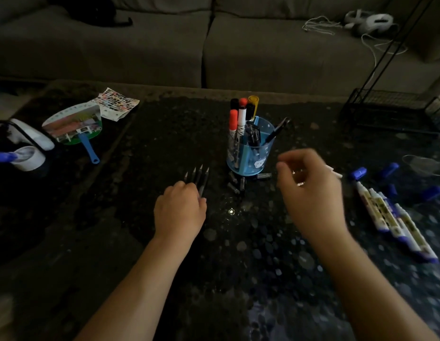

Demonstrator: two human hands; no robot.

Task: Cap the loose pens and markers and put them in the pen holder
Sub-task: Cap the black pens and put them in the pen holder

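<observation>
Left hand point(180, 205) lies curled over the rear ends of four uncapped black pens point(201, 179) mid-tabletop, tips fanned toward the far edge, long axes running near-to-far. Right hand point(310, 183), blurred, hovers right of the blue pen holder point(251, 153), fingers loosely curled; a thin white thing may be in it, cannot tell. Black caps point(236, 183) lie just before the holder. Blue-and-white markers point(396, 217) and blue caps point(359, 173) lie toward the right edge. Pens look light, stiff, slick; best pinched mid-barrel.
</observation>
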